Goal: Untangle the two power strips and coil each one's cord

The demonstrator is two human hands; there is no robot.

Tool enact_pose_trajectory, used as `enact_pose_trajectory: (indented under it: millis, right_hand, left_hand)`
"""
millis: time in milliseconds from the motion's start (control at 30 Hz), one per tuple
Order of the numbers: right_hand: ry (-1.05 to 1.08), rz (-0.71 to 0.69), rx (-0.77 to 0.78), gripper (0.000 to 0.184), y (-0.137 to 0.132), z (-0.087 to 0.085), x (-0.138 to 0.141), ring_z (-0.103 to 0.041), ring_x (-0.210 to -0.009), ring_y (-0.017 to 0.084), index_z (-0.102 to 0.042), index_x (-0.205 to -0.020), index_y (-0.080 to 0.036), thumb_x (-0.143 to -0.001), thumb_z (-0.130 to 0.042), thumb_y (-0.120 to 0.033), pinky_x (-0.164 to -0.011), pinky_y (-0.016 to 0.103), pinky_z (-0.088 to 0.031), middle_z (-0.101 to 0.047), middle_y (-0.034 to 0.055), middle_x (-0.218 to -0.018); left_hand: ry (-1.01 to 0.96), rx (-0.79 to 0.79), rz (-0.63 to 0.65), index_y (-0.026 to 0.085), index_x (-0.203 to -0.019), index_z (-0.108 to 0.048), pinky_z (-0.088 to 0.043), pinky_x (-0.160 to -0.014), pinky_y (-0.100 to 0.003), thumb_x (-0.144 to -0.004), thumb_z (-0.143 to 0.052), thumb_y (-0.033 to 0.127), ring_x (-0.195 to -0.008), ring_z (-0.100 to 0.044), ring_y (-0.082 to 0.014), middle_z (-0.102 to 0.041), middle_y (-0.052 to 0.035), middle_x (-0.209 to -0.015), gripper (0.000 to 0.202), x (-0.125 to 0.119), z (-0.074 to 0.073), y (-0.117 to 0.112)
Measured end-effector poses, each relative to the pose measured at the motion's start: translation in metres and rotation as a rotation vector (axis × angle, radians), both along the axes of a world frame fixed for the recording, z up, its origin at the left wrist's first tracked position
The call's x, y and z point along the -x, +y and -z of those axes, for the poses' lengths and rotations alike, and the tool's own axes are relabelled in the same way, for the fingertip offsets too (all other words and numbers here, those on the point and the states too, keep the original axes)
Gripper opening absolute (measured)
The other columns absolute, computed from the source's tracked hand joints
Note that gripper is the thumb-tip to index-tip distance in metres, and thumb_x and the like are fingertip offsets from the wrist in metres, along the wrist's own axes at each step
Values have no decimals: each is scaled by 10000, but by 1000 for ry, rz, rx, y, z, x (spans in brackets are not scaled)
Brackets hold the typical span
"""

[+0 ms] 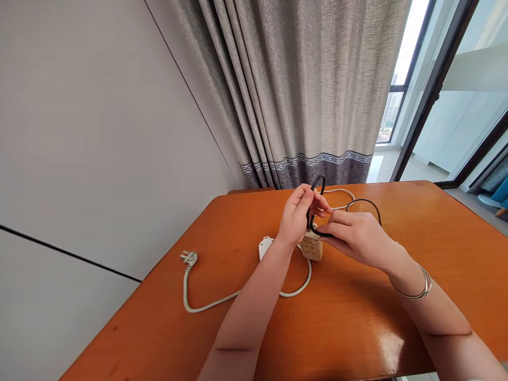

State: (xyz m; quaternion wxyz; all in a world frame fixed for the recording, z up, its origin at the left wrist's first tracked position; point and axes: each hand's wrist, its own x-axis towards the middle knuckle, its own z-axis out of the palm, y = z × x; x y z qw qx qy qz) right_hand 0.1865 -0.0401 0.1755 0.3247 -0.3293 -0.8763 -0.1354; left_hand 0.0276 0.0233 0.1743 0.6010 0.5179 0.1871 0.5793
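A black cable (323, 182) is looped between my two hands above the table. My left hand (296, 214) is closed around part of the loop, thumb against the fingers. Pinched in the fingers of my right hand (355, 235) is a lower stretch of the same cable, and its far part curves behind that hand. Just below them stands a small beige block with socket holes (313, 250), partly covered by the hands. Beside my left wrist lies a white power strip (265, 245), mostly hidden by the forearm.
A white cord with a three-pin plug (189, 259) curls over the left of the orange-brown wooden table (357, 328). Another white cable (349, 194) loops behind my hands. Past the far edge hangs a grey curtain (317, 95); a pale wall panel (99, 132) borders the left.
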Motion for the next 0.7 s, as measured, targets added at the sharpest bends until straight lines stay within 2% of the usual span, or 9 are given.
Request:
enact_pose_trajectory:
  millis: [67,200,333,467,533,633,700]
  right_hand:
    - [133,7,0,251,2,-1,-3,-600,-670,131,-716,-1033,-268,-1005,-511,-410,-591,263,-453,-672,39,-845]
    - [378,26,-6,293,6,-5,-7,-559,-636,134,-685,-951,-244,-881,-672,-528,-556,263,-457,-627,33,-801]
    - [471,-60,124,269,7,-11,-15,-515,-593,111,-673,-943,-241,-852,-723,-490,-550,268,-482,-611,28,-854]
    - [440,-150,371,291,11,-15,-32,-574,-652,98,-677,-1132,-266,-881,-710,-410,-574,250,-532,-609,39,-997]
    - [440,-161,421,327,14,-14,-37,-599,-693,104,-669,-1194,-281,-888,-702,-392,-599,251,-560,-608,50,-1050]
    - [500,-93,305,309,18,-11,-35,-610,-722,118,-708,-1171,-292,-882,-705,-402,-626,281,-580,-612,71,-1124]
    - [520,-61,191,235,21,-8,-31,-638,-783,149,-753,-1095,-292,-895,-691,-398,-680,312,-584,-646,74,-1097]
  left_hand:
    - [71,-21,53,180,-760,-556,-417,-429,-197,-762,-753,586,-446,-536,-93,-611,19,-603,451,-1,0,-5]
    - [230,-43,167,176,-775,-591,-314,-362,-190,-728,-746,644,-401,-449,-70,-557,31,-589,495,-2,-2,-18]
    - [299,-7,273,181,-753,-556,-201,-326,-184,-740,-714,671,-346,-346,-44,-490,58,-546,515,0,-5,-25]
    - [266,39,255,188,-762,-514,-135,-357,-170,-802,-656,651,-331,-230,-30,-432,82,-433,486,5,-3,-20]
    - [255,74,274,191,-779,-506,-123,-364,-169,-807,-657,635,-330,-209,-30,-422,89,-422,469,6,-2,-17]
    - [289,100,357,193,-787,-505,-109,-360,-178,-812,-647,639,-321,-185,-33,-401,96,-405,468,8,-1,-17]
    - [325,92,413,189,-770,-513,-108,-360,-185,-825,-622,652,-318,-175,-33,-391,93,-393,479,9,-1,-18]
